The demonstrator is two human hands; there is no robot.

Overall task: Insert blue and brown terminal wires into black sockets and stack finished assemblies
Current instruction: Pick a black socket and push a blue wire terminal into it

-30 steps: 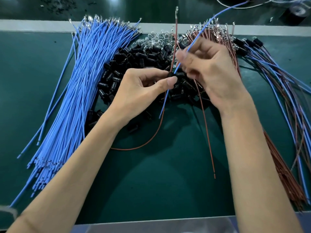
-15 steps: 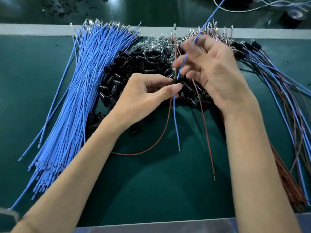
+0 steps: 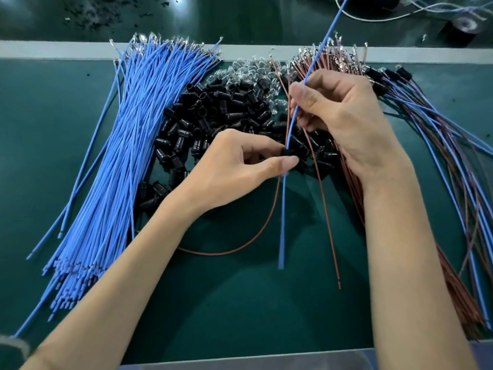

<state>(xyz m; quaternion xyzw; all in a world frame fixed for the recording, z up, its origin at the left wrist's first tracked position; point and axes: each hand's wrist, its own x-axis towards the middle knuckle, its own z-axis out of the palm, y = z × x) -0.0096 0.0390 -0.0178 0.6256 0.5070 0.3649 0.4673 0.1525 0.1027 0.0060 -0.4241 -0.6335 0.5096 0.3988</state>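
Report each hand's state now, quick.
Left hand: pinches a black socket.
Right hand: grips the blue wire that runs into that socket.

Black socket [image 3: 289, 152] midway on near-upright blue wire [image 3: 282, 222]; brown wire [image 3: 213, 253] alongside (tail curving left).

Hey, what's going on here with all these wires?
A person is assembling wired sockets by hand. The left hand pinches one black socket, and the right hand holds a blue wire that runs down to it and shows again below the thumb. A brown wire loops up to the same socket. Loose sockets lie piled behind, and finished assemblies lie to the right.
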